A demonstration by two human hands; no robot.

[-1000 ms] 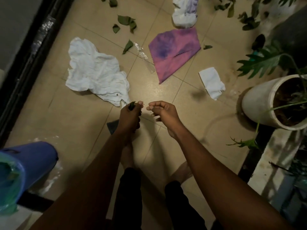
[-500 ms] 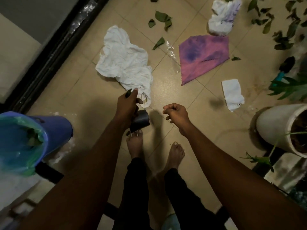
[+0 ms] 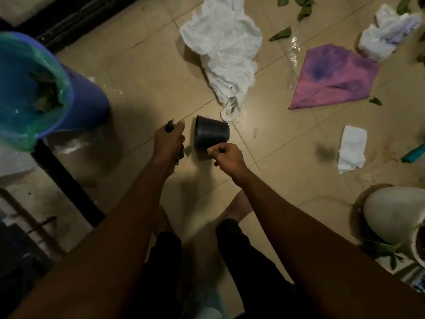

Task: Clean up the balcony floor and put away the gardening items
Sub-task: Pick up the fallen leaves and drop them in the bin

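Pot (image 3: 211,134) between bin (image 3: 76,104) and cloth (image 3: 340,79)

Tiled floor (image 3: 149,77), cloths (image 3: 225,49), perhaps leaves (image 3: 280,34)

Both forearms (image 3: 119,231) are bare (as far up as can be seen); black trousers (image 3: 243,254) end at the ankles, and the feet (image 3: 238,208) below are bare too

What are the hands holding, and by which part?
The left hand grips dark green leaves bunched in its fist, ends poking out. The right hand is curled, nothing seen inside.
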